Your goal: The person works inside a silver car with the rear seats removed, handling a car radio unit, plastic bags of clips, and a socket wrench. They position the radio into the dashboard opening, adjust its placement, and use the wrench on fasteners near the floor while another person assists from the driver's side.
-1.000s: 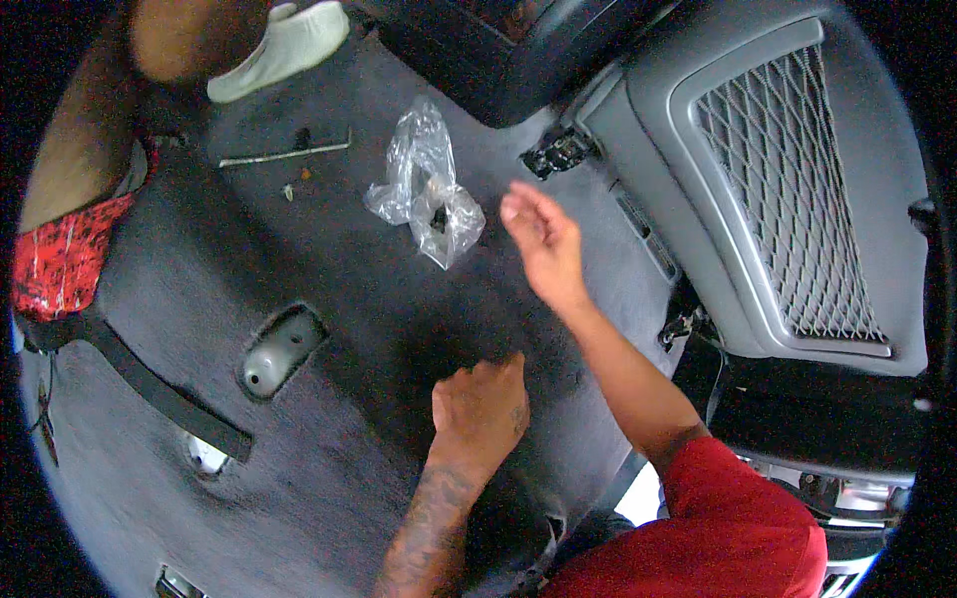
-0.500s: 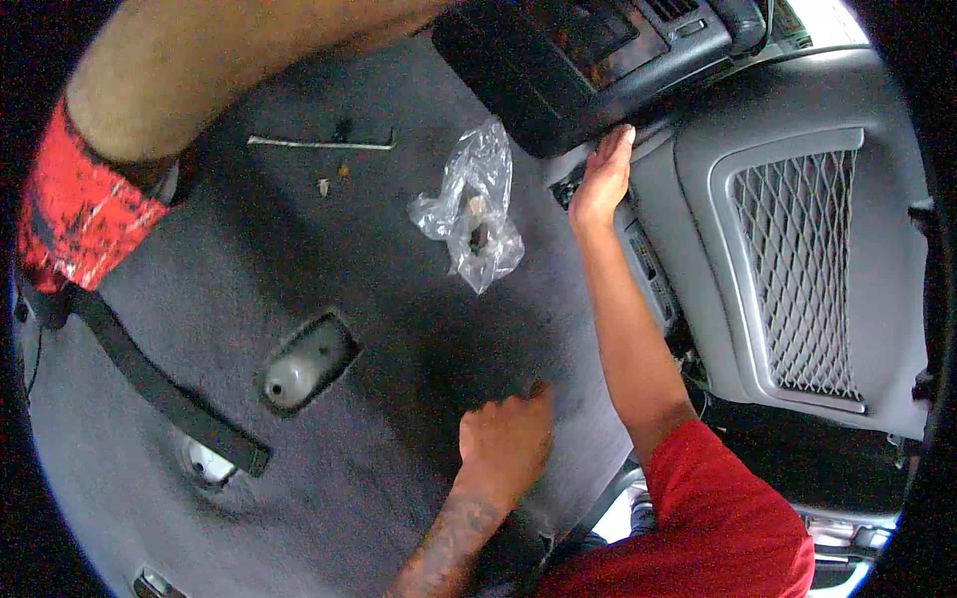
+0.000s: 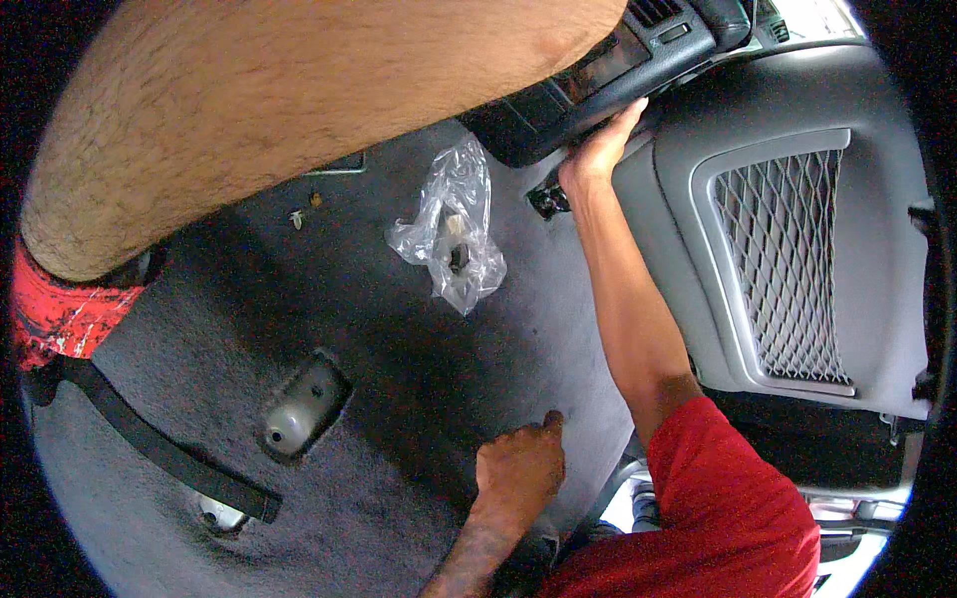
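Note:
My left hand (image 3: 520,464) comes in from the lower edge, closed in a fist and resting on the dark grey carpet (image 3: 399,349). Nothing sticks out from its fingers, and the palm side is hidden. My right hand (image 3: 604,149) reaches up past the grey panel, fingers straight and lying against the lower edge of the black console (image 3: 558,125). Beside its wrist is a small shiny black part (image 3: 548,199). Between the hands, farther left, lies a crumpled clear plastic bag (image 3: 469,184) with something beige and dark inside.
Another person's bare limb (image 3: 299,120), with red-and-black cloth (image 3: 75,304), crosses the upper left. Under it lie a small white clip (image 3: 296,218) and an orange bit (image 3: 316,199). A black strap (image 3: 150,439), a metal-bottomed recess (image 3: 304,409) and a mesh pocket (image 3: 783,269) surround the carpet.
The other person's limb has come lower and farther right, covering most of the thin metal rod. My right hand has slipped slightly along the console edge. My left fist stays on the carpet.

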Demonstrator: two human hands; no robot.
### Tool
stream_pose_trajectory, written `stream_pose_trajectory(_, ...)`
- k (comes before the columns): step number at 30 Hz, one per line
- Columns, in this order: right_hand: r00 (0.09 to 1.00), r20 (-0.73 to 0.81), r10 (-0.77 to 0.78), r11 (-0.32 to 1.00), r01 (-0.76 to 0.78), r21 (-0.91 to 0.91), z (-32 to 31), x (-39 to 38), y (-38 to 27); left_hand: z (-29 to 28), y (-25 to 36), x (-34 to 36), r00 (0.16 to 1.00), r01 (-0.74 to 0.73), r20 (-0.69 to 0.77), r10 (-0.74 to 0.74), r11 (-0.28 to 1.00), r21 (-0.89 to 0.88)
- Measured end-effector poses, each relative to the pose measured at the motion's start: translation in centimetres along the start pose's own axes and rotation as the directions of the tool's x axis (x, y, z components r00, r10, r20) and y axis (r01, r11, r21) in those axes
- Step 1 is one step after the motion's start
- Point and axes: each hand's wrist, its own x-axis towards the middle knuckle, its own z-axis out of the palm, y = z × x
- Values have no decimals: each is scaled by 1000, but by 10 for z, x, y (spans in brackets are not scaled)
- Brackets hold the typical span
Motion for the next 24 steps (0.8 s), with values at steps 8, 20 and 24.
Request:
stream_pose_trajectory(8,981,87,171,946,-139,-292,-31,-38,16,1,2,0,1000,12,10,-12,998,-61)
stream_pose_trajectory(20,895,357,269,521,176,-835,-116,-158,37,-6,-16,11,986,130,-135,-103,968,213)
stream_pose_trajectory(24,810,579,96,220,550,-806,-142,-199,41,-8,-15,9,980,165,-154,-130,955,246)
